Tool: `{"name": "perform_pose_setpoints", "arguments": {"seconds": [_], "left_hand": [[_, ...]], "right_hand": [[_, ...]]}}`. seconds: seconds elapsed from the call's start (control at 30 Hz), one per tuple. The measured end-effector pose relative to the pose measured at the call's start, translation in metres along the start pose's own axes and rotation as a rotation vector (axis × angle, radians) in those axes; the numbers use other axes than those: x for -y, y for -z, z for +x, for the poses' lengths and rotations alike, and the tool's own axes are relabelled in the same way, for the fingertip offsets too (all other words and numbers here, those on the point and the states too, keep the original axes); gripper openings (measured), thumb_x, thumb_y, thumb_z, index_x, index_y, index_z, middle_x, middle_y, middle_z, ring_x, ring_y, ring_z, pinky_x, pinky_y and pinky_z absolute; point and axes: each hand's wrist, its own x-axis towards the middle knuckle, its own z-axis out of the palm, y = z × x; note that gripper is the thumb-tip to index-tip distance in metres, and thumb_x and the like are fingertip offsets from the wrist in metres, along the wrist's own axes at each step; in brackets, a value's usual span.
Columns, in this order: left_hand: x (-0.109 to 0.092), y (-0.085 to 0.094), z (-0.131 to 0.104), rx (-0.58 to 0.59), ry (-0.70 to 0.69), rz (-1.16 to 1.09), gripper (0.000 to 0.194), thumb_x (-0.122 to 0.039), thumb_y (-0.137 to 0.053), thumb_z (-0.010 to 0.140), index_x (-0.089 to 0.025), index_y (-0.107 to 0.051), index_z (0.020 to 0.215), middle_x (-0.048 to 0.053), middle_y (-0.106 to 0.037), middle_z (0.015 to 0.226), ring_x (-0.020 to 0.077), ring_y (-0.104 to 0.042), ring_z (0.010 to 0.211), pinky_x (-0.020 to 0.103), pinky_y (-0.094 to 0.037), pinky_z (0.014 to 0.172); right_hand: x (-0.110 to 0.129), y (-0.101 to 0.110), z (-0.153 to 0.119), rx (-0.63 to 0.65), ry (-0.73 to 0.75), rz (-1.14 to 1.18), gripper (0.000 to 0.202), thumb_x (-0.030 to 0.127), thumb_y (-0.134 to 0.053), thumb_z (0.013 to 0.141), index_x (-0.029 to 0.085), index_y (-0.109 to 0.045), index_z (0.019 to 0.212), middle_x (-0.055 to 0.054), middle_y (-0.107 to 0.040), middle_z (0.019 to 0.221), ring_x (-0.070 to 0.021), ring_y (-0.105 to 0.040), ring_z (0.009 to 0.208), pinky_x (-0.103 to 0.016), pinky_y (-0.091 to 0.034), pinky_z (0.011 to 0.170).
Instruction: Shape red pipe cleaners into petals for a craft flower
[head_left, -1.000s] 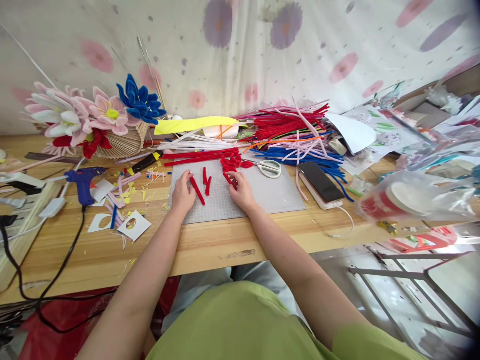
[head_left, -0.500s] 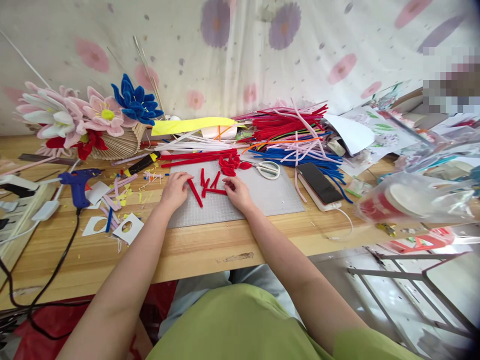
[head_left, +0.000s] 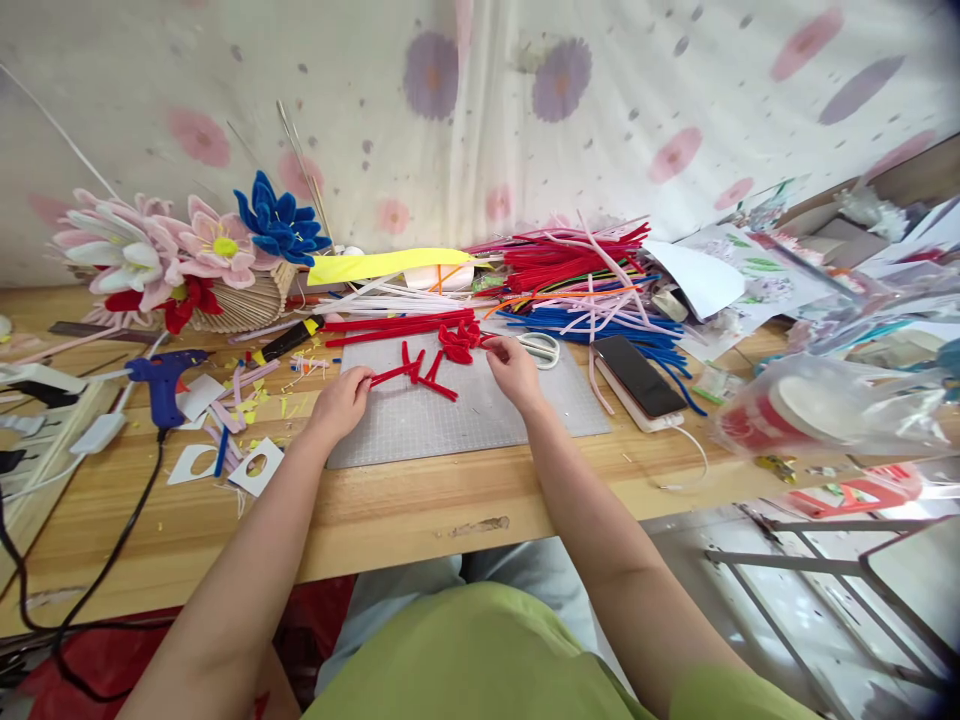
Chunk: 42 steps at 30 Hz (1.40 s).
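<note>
Left hand (head_left: 341, 405): grip pinching red strip (head_left: 391, 376), aimed near three o'clock
Right hand (head_left: 516, 372): four o'clock from red petals (head_left: 459, 343); cannot tell grip

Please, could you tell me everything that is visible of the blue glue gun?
The blue glue gun looks plastic, with a small orange-red trigger and a nozzle pointing right. It lies on the wooden table left of the grey cutting mat, a black cord leaving its handle. Nobody holds it.

The left grip (head_left: 342, 402) pinches a red strip (head_left: 391, 375) by its end.
</note>
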Motion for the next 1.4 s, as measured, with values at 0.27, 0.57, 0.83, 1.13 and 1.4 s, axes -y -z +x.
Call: {"name": "perform_pose_setpoints", "arguments": {"seconds": [0.27,0.57,0.83,1.13,1.4], "left_hand": [[-0.007,-0.002,0.029,-0.091,-0.047,0.065,0.022,-0.033,-0.051,0.08,-0.02,-0.063,0.093,0.01,-0.058,0.106,0.0261,-0.053,0.104,0.039,-0.041,0.093],[-0.016,-0.018,0.112,-0.067,0.033,0.248,0.021,-0.023,-0.051,0.079,-0.017,-0.064,0.095,0.016,-0.06,0.105,0.0316,-0.053,0.105,0.045,-0.043,0.088],[-0.008,-0.005,0.109,-0.111,0.051,0.276,0.024,-0.023,-0.044,0.082,-0.021,-0.066,0.089,0.01,-0.066,0.103,0.0297,-0.058,0.098,0.043,-0.045,0.081],[-0.01,0.011,0.092,-0.206,0.073,0.235,0.029,-0.02,-0.037,0.084,-0.017,-0.06,0.101,0.015,-0.062,0.108,0.0312,-0.056,0.103,0.045,-0.044,0.084],[-0.014,0.023,0.086,-0.183,0.197,0.157,0.023,-0.023,-0.047,0.08,-0.019,-0.063,0.096,0.011,-0.065,0.098,0.0284,-0.06,0.095,0.043,-0.045,0.085]], "right_hand": [[-0.038,0.028,0.025,-0.083,-0.005,-0.397,0.021,0.012,-0.052,0.071,0.015,-0.066,0.086,-0.014,-0.063,0.093,-0.0274,-0.053,0.094,-0.043,-0.039,0.088],[-0.053,0.011,0.001,-0.215,0.094,-0.34,0.031,0.01,-0.043,0.075,0.016,-0.063,0.098,-0.012,-0.061,0.094,-0.0253,-0.049,0.093,-0.041,-0.039,0.087],[-0.056,0.012,0.005,-0.183,0.067,-0.324,0.033,0.009,-0.043,0.073,0.013,-0.064,0.098,-0.013,-0.062,0.094,-0.0262,-0.049,0.092,-0.041,-0.039,0.087],[-0.047,0.017,0.003,-0.172,0.11,-0.337,0.03,0.01,-0.044,0.075,0.015,-0.064,0.097,-0.013,-0.061,0.096,-0.0268,-0.049,0.095,-0.043,-0.038,0.087],[-0.012,0.001,0.008,-0.061,0.318,-0.338,0.029,0.011,-0.045,0.077,0.017,-0.064,0.098,-0.012,-0.061,0.096,-0.027,-0.05,0.095,-0.041,-0.039,0.087]]}}
